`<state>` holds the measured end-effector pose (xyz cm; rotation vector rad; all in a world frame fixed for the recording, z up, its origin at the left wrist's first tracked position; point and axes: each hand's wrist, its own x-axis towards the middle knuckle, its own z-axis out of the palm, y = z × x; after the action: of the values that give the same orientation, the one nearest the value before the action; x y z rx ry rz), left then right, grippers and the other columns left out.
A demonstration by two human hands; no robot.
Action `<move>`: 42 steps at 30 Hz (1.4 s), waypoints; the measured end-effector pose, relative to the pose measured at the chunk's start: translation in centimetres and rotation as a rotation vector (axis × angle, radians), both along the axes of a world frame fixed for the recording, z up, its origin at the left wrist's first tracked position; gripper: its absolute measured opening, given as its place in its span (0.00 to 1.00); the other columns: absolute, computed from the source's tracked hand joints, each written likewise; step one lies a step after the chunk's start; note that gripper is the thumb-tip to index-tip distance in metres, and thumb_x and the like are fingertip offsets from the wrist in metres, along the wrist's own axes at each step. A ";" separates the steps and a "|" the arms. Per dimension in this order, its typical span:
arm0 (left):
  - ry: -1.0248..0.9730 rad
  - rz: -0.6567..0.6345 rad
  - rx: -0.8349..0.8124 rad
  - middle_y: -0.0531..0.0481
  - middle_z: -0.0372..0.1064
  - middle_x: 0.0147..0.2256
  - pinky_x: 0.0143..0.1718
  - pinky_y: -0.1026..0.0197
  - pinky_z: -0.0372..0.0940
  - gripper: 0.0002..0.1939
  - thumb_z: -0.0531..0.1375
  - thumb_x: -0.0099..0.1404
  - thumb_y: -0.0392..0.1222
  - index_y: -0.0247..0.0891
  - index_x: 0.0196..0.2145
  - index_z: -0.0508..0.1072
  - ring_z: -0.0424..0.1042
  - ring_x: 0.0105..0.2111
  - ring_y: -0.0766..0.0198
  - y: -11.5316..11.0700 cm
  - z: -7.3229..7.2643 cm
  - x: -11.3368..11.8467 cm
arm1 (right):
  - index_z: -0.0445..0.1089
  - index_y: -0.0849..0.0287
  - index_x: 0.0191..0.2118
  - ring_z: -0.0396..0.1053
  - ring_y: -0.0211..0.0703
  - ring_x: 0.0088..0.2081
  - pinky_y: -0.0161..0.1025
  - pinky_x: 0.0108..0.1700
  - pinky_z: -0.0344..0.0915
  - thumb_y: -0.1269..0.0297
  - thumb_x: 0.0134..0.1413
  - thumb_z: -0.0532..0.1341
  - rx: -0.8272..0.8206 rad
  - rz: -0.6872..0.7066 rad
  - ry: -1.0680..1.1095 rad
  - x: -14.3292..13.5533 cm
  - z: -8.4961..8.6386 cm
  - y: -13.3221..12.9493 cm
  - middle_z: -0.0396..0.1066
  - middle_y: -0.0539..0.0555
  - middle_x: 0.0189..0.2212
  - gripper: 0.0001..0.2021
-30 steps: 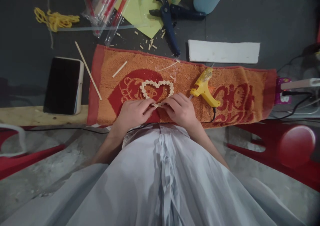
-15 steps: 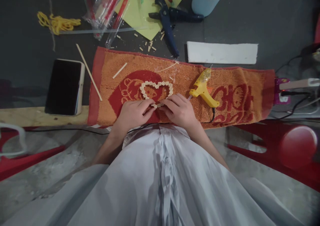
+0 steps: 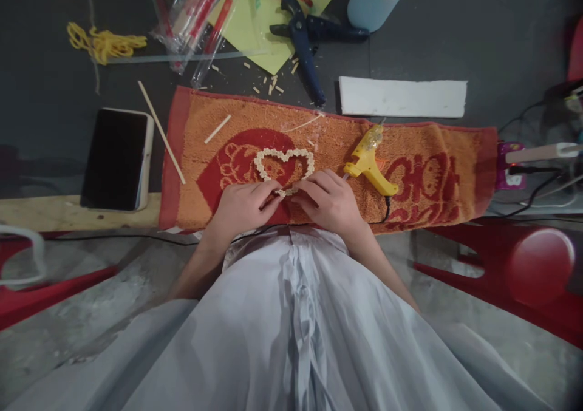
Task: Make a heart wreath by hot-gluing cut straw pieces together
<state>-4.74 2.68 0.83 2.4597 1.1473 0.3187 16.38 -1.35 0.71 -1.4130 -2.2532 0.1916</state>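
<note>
A heart outline (image 3: 310,156) made of small pale pieces lies on the orange and red towel (image 3: 328,144), its point toward me. My left hand (image 3: 248,204) pinches the heart's lower left side between thumb and fingers. On the lower right side, my right hand (image 3: 330,201) grips it in the same way. The fingers cover parts of both lower edges. Just right of my right hand, a yellow glue gun (image 3: 370,162) rests on the towel with its nozzle pointing away from me. A short pale stick (image 3: 217,129) lies left of the heart.
Left of the towel are a phone (image 3: 116,159) and a long thin stick (image 3: 161,133). Beyond it lie dark blue cutters (image 3: 304,47), a white strip (image 3: 403,98), wrapped red sticks (image 3: 200,10), yellow string (image 3: 107,44) and a blue cup (image 3: 378,1). A power strip (image 3: 509,165) sits right.
</note>
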 end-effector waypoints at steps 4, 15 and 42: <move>-0.001 0.004 0.006 0.52 0.76 0.28 0.30 0.62 0.61 0.13 0.55 0.67 0.48 0.39 0.43 0.74 0.76 0.29 0.63 -0.1 0.0 0.0 | 0.74 0.58 0.42 0.64 0.45 0.35 0.42 0.37 0.64 0.65 0.62 0.57 -0.040 0.020 -0.002 -0.1 0.2 0.1 0.71 0.57 0.34 0.09; 0.009 -0.053 0.067 0.49 0.78 0.33 0.33 0.61 0.63 0.14 0.53 0.69 0.46 0.40 0.44 0.76 0.76 0.34 0.61 -0.2 -0.2 0.0 | 0.74 0.57 0.40 0.63 0.44 0.35 0.41 0.36 0.61 0.67 0.62 0.56 -0.076 0.029 -0.009 -0.5 0.1 0.5 0.70 0.56 0.34 0.09; -0.020 -0.067 0.150 0.52 0.77 0.31 0.30 0.62 0.61 0.13 0.53 0.69 0.47 0.40 0.41 0.75 0.75 0.30 0.65 0.0 -0.6 0.0 | 0.71 0.56 0.48 0.67 0.54 0.41 0.50 0.44 0.65 0.53 0.59 0.59 -0.067 -0.465 -0.186 10.4 3.2 -1.6 0.70 0.59 0.36 0.16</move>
<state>-4.73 2.73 0.28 2.6115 1.0660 0.4225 26.80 -2.99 3.90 -2.0142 -1.9985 -0.0196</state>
